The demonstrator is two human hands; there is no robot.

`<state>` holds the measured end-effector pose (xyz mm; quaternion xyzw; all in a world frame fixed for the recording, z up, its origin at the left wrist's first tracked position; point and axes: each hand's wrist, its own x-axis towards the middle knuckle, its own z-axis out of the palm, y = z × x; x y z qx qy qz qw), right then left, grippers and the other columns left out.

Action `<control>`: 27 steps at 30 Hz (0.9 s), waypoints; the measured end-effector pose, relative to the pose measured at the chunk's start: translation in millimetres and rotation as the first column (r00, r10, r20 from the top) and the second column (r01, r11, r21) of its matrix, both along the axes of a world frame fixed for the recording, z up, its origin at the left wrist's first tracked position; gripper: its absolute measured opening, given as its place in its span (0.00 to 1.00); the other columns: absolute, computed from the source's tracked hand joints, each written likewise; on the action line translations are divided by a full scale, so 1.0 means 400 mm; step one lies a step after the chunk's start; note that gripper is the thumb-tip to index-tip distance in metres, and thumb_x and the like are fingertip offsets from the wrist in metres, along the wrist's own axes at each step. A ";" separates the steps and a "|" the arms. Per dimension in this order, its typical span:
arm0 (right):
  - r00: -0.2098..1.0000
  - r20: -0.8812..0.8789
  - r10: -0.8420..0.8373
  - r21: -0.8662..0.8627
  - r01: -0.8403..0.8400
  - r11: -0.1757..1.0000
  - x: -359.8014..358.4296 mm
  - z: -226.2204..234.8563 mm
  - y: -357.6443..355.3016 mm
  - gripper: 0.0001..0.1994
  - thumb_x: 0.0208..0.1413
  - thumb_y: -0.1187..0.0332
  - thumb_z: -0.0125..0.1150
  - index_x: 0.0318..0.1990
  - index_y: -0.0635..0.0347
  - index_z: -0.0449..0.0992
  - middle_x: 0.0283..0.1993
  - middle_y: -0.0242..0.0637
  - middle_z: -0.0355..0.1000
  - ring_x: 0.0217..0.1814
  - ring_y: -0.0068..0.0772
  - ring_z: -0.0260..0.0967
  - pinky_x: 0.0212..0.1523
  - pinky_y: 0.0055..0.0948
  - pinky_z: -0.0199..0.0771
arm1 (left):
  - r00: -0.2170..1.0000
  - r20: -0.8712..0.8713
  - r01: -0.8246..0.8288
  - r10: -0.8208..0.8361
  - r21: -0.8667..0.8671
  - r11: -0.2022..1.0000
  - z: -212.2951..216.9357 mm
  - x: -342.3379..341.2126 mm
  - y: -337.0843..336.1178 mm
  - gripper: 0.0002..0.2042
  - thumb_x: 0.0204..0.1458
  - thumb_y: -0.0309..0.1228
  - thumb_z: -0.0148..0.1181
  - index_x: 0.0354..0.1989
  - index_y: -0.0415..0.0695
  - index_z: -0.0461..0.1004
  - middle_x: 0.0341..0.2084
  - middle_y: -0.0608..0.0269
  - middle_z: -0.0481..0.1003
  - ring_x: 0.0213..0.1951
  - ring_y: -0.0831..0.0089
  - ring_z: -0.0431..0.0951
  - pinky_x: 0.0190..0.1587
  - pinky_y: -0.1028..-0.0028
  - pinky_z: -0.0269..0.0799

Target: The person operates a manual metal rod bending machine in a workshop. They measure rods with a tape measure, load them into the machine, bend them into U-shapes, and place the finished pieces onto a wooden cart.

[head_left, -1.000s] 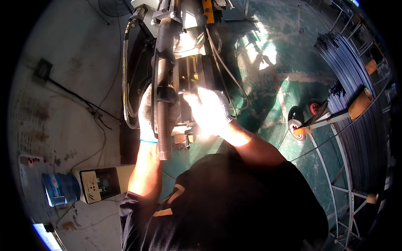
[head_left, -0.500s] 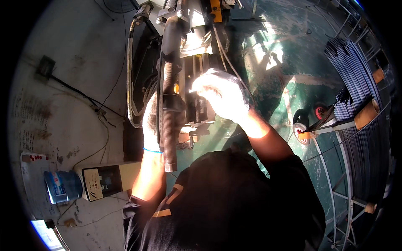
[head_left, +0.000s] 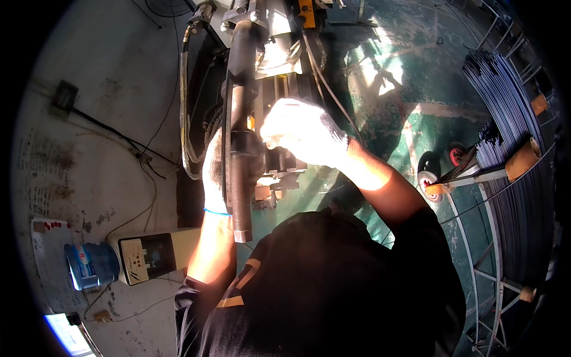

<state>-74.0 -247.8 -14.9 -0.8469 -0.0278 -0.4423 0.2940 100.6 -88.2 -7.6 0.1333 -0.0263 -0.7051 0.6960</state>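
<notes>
Left hand: in a white knit glove with a blue cuff band (head_left: pixel 213 178), pressed against the left flank of the long dark threaded steel bar (head_left: pixel 240 172); fingers hidden behind the bar, so grip cannot be told.
Right hand: in a white knit glove (head_left: pixel 300 132), brightly lit, fingers curled together over the top of the dark metal machine block (head_left: pixel 279 122); whether anything is pinched inside cannot be told.
Threaded bar: running lengthwise between the two hands, just right of the left hand, just left of the right hand; free end near the left wrist.
Machine block: under the right hand, touching it, just beside the bar.
Black hoses (head_left: pixel 189 119): looping beyond the left hand.
Bundle of thin dark steel rods (head_left: pixel 511 137): well apart, far right of the right hand, on a metal rack.
Blue water bottle (head_left: pixel 90 265): on the floor, well left of the left forearm, beside a beige box with a dark panel (head_left: pixel 148 257).
</notes>
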 end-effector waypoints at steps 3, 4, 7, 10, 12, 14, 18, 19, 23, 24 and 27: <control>0.999 0.036 0.031 -0.046 -0.030 0.999 0.011 -0.002 -0.014 0.05 0.59 0.70 0.73 0.42 0.56 0.87 0.40 0.34 0.82 0.47 0.39 0.79 0.53 0.37 0.81 | 0.936 0.350 -0.044 0.030 0.031 0.999 0.011 -0.010 0.016 0.18 0.73 0.44 0.53 0.45 0.38 0.76 0.27 0.54 0.76 0.22 0.72 0.72 0.22 0.76 0.70; 0.999 0.028 0.039 -0.098 -0.037 0.995 0.009 0.005 -0.022 0.05 0.59 0.69 0.72 0.41 0.55 0.87 0.39 0.33 0.81 0.47 0.39 0.79 0.52 0.37 0.81 | 0.941 0.337 -0.042 0.028 0.033 0.999 0.010 -0.009 0.012 0.18 0.73 0.44 0.53 0.45 0.38 0.75 0.27 0.54 0.75 0.21 0.72 0.72 0.21 0.76 0.69; 0.999 0.029 0.044 -0.275 -0.035 0.961 0.013 0.031 -0.052 0.05 0.58 0.66 0.70 0.40 0.51 0.86 0.38 0.31 0.80 0.46 0.37 0.78 0.51 0.36 0.81 | 1.000 -0.009 0.006 -0.006 0.021 1.000 0.000 0.005 -0.003 0.10 0.69 0.36 0.62 0.37 0.44 0.72 0.24 0.66 0.70 0.22 0.77 0.70 0.22 0.78 0.72; 0.999 0.045 -0.012 -0.478 0.032 0.878 0.020 0.050 -0.068 0.05 0.58 0.65 0.66 0.40 0.50 0.84 0.38 0.29 0.78 0.45 0.36 0.77 0.50 0.35 0.80 | 0.995 -0.099 0.014 -0.015 -0.013 1.000 -0.031 0.030 -0.004 0.10 0.69 0.35 0.62 0.36 0.45 0.72 0.23 0.66 0.70 0.23 0.77 0.70 0.21 0.77 0.70; 0.998 0.005 -0.058 -0.580 0.050 0.813 0.012 0.068 -0.063 0.05 0.58 0.65 0.64 0.40 0.49 0.83 0.38 0.28 0.77 0.45 0.36 0.76 0.50 0.35 0.79 | 1.000 0.013 0.000 0.001 -0.025 1.000 -0.035 0.028 -0.006 0.12 0.71 0.39 0.58 0.39 0.43 0.73 0.24 0.62 0.71 0.23 0.75 0.71 0.20 0.77 0.69; 0.998 0.051 0.024 -0.632 0.014 0.775 0.019 0.075 -0.079 0.05 0.58 0.65 0.63 0.40 0.49 0.82 0.38 0.28 0.75 0.45 0.36 0.76 0.50 0.35 0.79 | 0.990 0.134 -0.030 0.033 -0.020 0.999 -0.016 0.015 -0.009 0.12 0.71 0.39 0.58 0.40 0.43 0.73 0.25 0.62 0.72 0.23 0.75 0.71 0.20 0.76 0.69; 0.997 -0.044 0.068 -0.732 -0.078 0.677 0.046 0.072 -0.109 0.07 0.66 0.63 0.65 0.40 0.53 0.84 0.39 0.34 0.79 0.45 0.41 0.78 0.49 0.39 0.83 | 0.960 0.274 -0.069 0.065 0.003 0.998 0.017 -0.010 -0.016 0.13 0.72 0.40 0.57 0.41 0.43 0.74 0.25 0.63 0.72 0.24 0.74 0.71 0.21 0.74 0.70; 0.995 -0.092 0.026 -0.691 -0.083 0.718 0.040 0.076 -0.103 0.07 0.66 0.62 0.64 0.40 0.53 0.83 0.38 0.34 0.79 0.44 0.41 0.78 0.48 0.41 0.83 | 0.952 0.298 -0.083 0.077 0.006 0.997 0.021 -0.012 -0.015 0.13 0.72 0.41 0.57 0.41 0.43 0.74 0.25 0.63 0.72 0.24 0.74 0.71 0.21 0.74 0.71; 0.994 -0.109 0.005 -0.649 -0.075 0.757 0.025 0.063 -0.099 0.09 0.61 0.63 0.64 0.45 0.51 0.83 0.42 0.33 0.78 0.48 0.41 0.78 0.52 0.39 0.81 | 0.919 0.380 -0.119 0.103 0.021 0.993 0.034 -0.034 -0.002 0.13 0.73 0.42 0.55 0.43 0.44 0.74 0.26 0.63 0.72 0.25 0.73 0.72 0.22 0.72 0.72; 0.993 -0.120 0.006 -0.609 -0.078 0.789 0.027 0.054 -0.110 0.10 0.62 0.63 0.65 0.47 0.52 0.85 0.46 0.34 0.80 0.51 0.42 0.79 0.55 0.40 0.83 | 0.909 0.404 -0.127 0.107 0.024 0.992 0.038 -0.037 -0.004 0.14 0.73 0.42 0.55 0.43 0.44 0.74 0.26 0.63 0.72 0.25 0.73 0.72 0.22 0.71 0.72; 0.985 -0.169 -0.023 -0.570 -0.079 0.818 0.037 0.029 -0.147 0.16 0.57 0.64 0.69 0.52 0.53 0.86 0.53 0.38 0.83 0.56 0.46 0.80 0.60 0.44 0.83 | 0.937 0.346 -0.052 0.044 0.012 0.999 0.020 -0.023 -0.002 0.15 0.74 0.45 0.54 0.45 0.44 0.74 0.26 0.62 0.72 0.24 0.72 0.71 0.22 0.72 0.72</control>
